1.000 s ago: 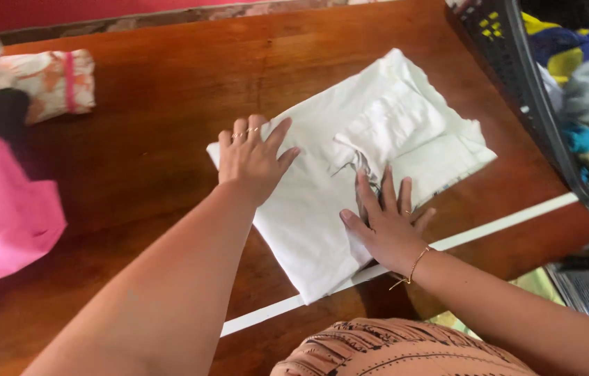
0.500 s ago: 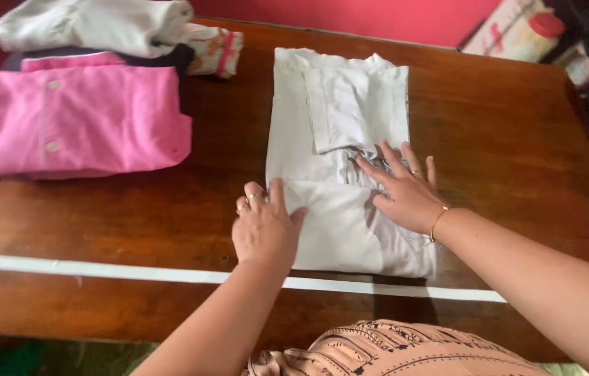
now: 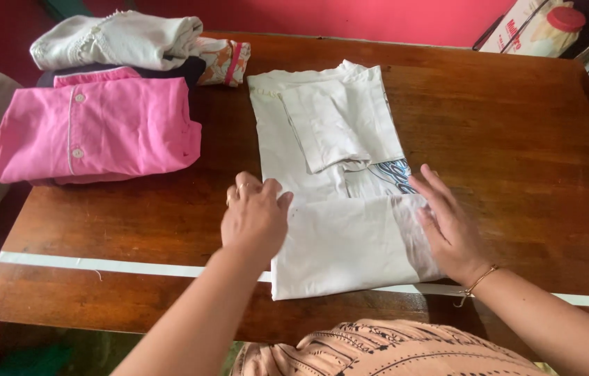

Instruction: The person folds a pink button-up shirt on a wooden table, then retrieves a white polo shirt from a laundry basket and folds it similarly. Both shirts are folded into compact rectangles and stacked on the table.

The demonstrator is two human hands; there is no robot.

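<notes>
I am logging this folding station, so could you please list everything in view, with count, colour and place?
white shirt: one, white with a blue print, part folded, table centre.
pink shirt: one, pink with buttons, folded, table left.
white garment: one, white, folded, on a dark cloth behind the pink shirt.
floral roll: one, orange and white with a pink band, table rear.
tape strip: one, white, along the table's near side.
table: one, brown wood.
jar: one, pale with a red lid, far right corner.
left hand: one, rings, on the shirt's left edge.
right hand: one, bracelet at the wrist, flat on the shirt's right edge.
</notes>
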